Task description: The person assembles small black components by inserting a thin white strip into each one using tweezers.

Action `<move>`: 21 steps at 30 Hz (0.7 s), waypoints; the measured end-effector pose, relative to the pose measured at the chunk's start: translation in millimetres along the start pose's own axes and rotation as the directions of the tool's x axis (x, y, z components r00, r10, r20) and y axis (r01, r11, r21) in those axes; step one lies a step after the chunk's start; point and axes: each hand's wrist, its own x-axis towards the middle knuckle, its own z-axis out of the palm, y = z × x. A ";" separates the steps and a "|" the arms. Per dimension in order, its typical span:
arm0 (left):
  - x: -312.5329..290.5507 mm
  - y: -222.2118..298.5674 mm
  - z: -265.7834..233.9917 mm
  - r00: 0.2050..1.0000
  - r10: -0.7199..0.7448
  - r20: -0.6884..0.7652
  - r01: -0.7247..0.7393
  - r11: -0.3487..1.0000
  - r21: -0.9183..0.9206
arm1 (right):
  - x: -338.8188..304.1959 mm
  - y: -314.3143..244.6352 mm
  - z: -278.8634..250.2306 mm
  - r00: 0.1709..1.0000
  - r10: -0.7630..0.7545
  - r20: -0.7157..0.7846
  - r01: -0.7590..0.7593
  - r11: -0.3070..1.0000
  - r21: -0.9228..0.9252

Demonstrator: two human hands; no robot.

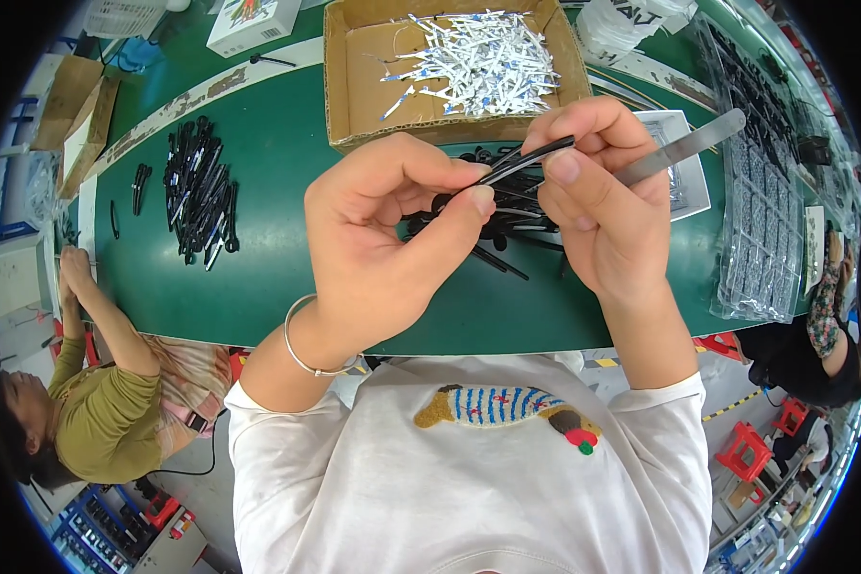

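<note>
Above the table's middle, my left hand (pixel 383 220) pinches a slender black plastic piece (pixel 536 157) between thumb and forefinger. My right hand (pixel 607 191) has its thumb and fingers closed at the far end of that piece. Tucked in the same right hand is a flat grey metal tool (pixel 684 148) with a rounded end, sticking out to the right; its other end is hidden by the fingers. Directly below both hands lies a loose heap of similar black pieces (pixel 499 260), partly covered by them.
A cardboard box (pixel 354 86) holding many white-and-blue slips stands at the far middle. Another black heap (pixel 199 191) lies left. On the right are a white tray (pixel 694 196) and a clear compartment case (pixel 761 230). People sit at both sides.
</note>
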 end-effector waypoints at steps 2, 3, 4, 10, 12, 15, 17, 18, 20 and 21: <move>-0.1 -0.2 -0.9 1.000 -0.024 0.011 0.024 1.000 -0.018 | 0.2 0.8 2.3 0.998 -0.058 -0.021 0.057 0.996 -0.069; -0.2 -0.3 -1.0 1.000 -0.024 0.012 0.024 1.000 -0.018 | 0.1 -0.1 1.6 0.998 -0.059 -0.022 0.058 0.996 -0.069; -0.3 -0.4 -1.0 1.000 -0.023 0.014 0.023 0.999 -0.025 | 0.2 -1.4 0.3 0.999 -0.041 -0.011 0.040 0.998 -0.055; -0.4 0.0 1.6 1.000 0.003 -0.002 -0.003 1.000 0.024 | 0.2 -5.6 -2.7 0.999 0.030 0.019 -0.031 0.998 0.051; -1.1 0.7 2.6 1.000 0.018 -0.001 -0.018 0.999 0.035 | 0.2 -7.4 -3.1 0.999 0.036 0.035 -0.038 0.996 0.076; -2.2 2.1 5.2 1.000 0.023 -0.013 -0.022 0.999 0.027 | -0.6 -8.7 -1.0 0.999 0.039 0.013 -0.040 0.999 0.016; -4.1 4.3 7.4 0.999 0.036 -0.035 -0.034 0.998 0.058 | -4.0 -2.5 6.8 0.973 -0.227 -0.036 0.216 0.955 -0.201; -4.8 5.0 8.0 0.999 0.037 -0.036 -0.035 0.998 0.058 | -3.8 0.4 1.3 0.952 -0.306 0.031 0.301 0.905 -0.302; -6.0 5.9 8.2 0.995 0.082 -0.053 -0.074 0.989 0.129 | -3.7 3.1 -0.2 0.941 -0.334 0.049 0.331 0.886 -0.323; -6.4 6.0 8.4 0.995 0.082 -0.056 -0.074 0.989 0.129 | -3.6 4.0 -0.2 0.930 -0.361 0.066 0.361 0.867 -0.343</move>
